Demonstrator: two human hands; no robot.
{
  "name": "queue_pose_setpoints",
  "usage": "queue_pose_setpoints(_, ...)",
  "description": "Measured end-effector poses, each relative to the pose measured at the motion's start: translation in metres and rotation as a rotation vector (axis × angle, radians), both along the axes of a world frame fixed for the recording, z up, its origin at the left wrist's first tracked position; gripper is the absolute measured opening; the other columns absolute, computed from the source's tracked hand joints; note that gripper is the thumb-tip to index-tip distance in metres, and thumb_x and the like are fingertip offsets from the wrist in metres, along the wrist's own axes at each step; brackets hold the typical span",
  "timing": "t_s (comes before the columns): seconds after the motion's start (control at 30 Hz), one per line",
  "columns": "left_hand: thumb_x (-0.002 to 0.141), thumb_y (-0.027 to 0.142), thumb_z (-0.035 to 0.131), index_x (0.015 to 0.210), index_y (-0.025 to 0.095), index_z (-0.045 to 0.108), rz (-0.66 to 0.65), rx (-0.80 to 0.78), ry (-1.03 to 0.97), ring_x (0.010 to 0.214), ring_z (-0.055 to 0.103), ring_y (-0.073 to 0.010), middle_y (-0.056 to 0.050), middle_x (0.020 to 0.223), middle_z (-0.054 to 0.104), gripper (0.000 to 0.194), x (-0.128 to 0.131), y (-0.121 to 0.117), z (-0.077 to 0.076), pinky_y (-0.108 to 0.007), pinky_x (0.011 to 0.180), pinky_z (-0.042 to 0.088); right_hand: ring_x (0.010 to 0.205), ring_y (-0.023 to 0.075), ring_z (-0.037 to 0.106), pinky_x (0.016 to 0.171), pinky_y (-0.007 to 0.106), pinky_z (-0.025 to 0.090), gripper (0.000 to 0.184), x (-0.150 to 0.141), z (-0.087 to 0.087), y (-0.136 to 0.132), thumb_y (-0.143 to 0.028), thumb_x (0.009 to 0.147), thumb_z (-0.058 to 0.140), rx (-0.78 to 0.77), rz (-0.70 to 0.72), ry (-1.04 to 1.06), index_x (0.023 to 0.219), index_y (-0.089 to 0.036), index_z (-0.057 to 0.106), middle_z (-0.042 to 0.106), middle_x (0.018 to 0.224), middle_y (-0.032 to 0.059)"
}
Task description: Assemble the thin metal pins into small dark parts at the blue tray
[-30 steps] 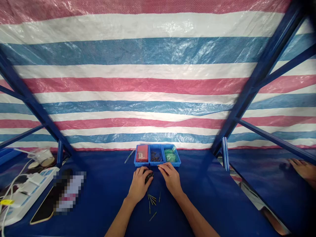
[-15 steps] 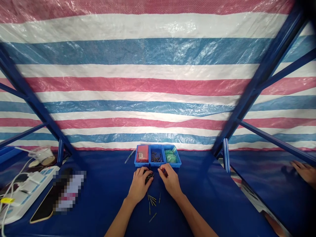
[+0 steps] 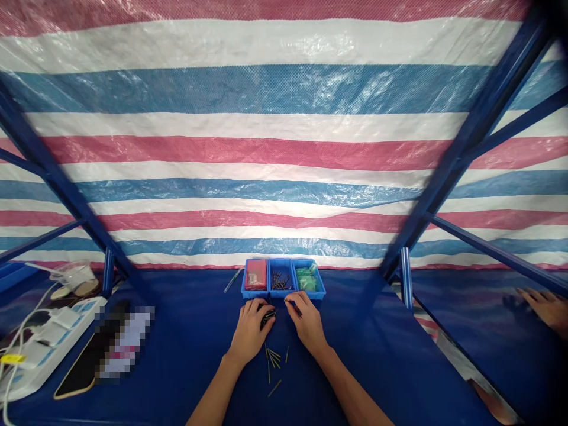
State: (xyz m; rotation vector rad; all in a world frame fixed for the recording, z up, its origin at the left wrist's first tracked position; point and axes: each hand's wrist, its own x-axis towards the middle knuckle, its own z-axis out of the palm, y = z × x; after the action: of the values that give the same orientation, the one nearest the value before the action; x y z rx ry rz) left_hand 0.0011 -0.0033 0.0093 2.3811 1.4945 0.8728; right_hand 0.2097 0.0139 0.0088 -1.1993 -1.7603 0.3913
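Left of the middle blue bin (image 3: 282,294): one pen (image 3: 232,280); one red-packet bin (image 3: 254,294). Nearer: left hand (image 3: 254,328), closed over dark rods (image 3: 268,319), uncountable; about eight loose rods (image 3: 274,358) on the desk (image 3: 177,331), seemingly outstanding. Inside: one rod heap (image 3: 280,280), seemingly done. Rightward: right hand (image 3: 305,319), pinched, apparently on one rod (image 3: 286,300); one green-packet bin (image 3: 316,294).

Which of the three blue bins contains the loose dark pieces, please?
The middle bin. It alone shows dark pieces; the left bin holds red packs, and the right bin holds green packs.
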Motion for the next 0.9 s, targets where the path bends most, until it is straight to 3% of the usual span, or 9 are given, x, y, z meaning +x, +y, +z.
queue_pose_setpoints(0.17,0.107,0.033,0.057,0.127,0.032,0.069,0.004,0.007,0.006,0.12,0.058,-0.0278,-0.005,0.126,0.063,0.023,-0.0001,0.0004,-0.0007,-0.046,0.101,0.05,0.071,0.0179,0.069,0.068,0.028,0.056,0.024,0.0016,-0.0022,0.0012,-0.033,0.11,0.047,-0.047,0.002,0.041,0.111,-0.027,0.07,0.072,0.102,0.0048)
queue_pose_setpoints(0.4,0.108,0.034,0.057,0.128,0.032,0.069,0.004,0.004,-0.005,0.12,0.059,-0.0275,-0.005,0.126,0.063,0.024,0.0004,0.0004,-0.0001,-0.046,0.102,0.049,0.069,0.0171,0.066,0.07,0.029,0.054,0.019,0.0004,-0.005,0.0022,-0.032,0.107,0.052,-0.008,-0.029,-0.053,0.11,-0.026,0.069,0.07,0.099,0.0033)
queue_pose_setpoints(0.7,0.108,0.035,0.055,0.128,0.032,0.069,0.0,-0.009,-0.008,0.12,0.058,-0.0281,-0.005,0.127,0.063,0.024,0.0002,0.0006,-0.0008,-0.047,0.102,0.049,0.087,0.0198,0.071,0.077,0.029,0.058,0.023,-0.0001,-0.0046,0.0007,-0.028,0.11,0.043,0.002,-0.056,-0.141,0.107,-0.027,0.066,0.067,0.106,0.0045)
queue_pose_setpoints(0.9,0.107,0.033,0.057,0.128,0.032,0.069,0.001,0.012,-0.007,0.119,0.059,-0.027,-0.005,0.126,0.063,0.024,0.0,0.0009,-0.0016,-0.045,0.101,0.049,0.091,0.0207,0.073,0.078,0.03,0.06,0.029,0.0002,-0.008,0.002,-0.027,0.111,0.039,0.025,-0.055,-0.157,0.12,-0.028,0.067,0.067,0.113,0.0067)
